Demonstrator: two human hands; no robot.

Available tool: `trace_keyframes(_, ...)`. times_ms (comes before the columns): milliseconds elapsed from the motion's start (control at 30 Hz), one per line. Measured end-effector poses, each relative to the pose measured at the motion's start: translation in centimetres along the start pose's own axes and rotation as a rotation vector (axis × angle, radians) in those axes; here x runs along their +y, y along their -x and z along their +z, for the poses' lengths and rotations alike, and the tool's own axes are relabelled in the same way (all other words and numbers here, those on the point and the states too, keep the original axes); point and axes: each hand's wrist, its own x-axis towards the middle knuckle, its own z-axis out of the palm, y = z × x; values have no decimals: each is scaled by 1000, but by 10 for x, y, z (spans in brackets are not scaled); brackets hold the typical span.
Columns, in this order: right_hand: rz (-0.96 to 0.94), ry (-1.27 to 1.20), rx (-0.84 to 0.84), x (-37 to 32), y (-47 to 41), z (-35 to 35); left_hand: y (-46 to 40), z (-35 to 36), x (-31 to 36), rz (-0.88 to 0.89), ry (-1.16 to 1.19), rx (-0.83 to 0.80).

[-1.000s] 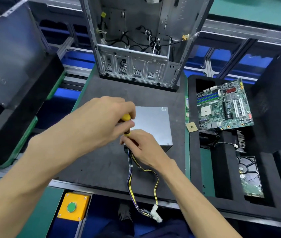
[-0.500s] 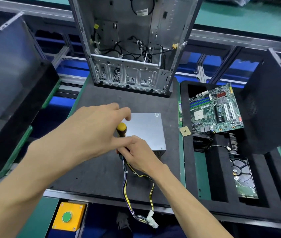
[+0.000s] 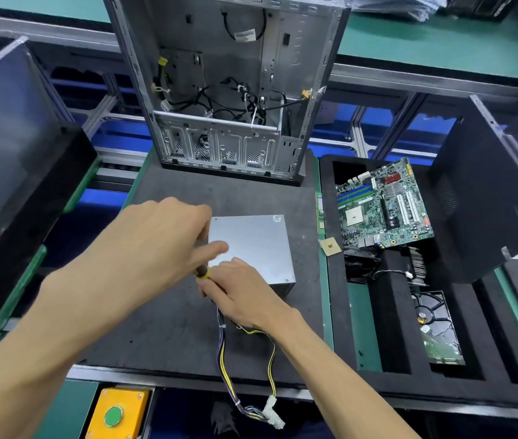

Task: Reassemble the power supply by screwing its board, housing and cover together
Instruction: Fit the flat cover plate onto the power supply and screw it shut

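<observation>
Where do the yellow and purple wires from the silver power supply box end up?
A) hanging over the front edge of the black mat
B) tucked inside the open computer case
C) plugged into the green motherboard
A: the wire bundle runs from the power supply toward the viewer, and its white connector hangs past the mat edge.

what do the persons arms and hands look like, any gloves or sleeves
Both forearms are bare right to the bottom edge of the frame: no sleeves show. The left hand and the right hand wear no gloves. No watch, ring, wristband or bandage is visible on either wrist or on the fingers that show. Some fingers are hidden behind the other hand, so a ring there cannot be ruled out.
</observation>
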Motion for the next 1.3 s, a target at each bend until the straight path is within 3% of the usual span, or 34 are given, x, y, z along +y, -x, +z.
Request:
trace_keyframes(167, 27, 22, 2, 1, 0, 2, -2, 5, 2, -48, -2, -79)
trace_keyframes(267, 67, -14, -8, 0, 0, 1, -3, 4, 2, 98, 150, -179)
trace_keyframes(367, 102, -41, -30, 0, 1, -1, -2, 1, 5, 225, 153, -265)
trace_keyframes(533, 98, -15, -26, 1, 0, 1, -2, -1, 3, 109, 154, -77)
trace_keyframes(667, 97, 6, -22, 1, -1, 3, 0, -4, 0, 224, 218, -146)
trace_keyframes(833, 85, 19, 6, 2, 0, 6, 0, -2, 1, 89, 121, -63)
trace_keyframes(967, 83, 46, 21, 2, -2, 6, 4, -4, 1, 199, 249, -137)
trace_keyframes(1100, 54, 48, 48, 2, -2, 7, 3, -4, 2, 82, 138, -48)
trace_keyframes(1233, 72, 48, 46, 1, -3, 8, 5, -2, 1, 229, 291, -95)
trace_keyframes(1300, 76, 39, 46, 0, -2, 7, 4, -2, 4, 175, 186, -24)
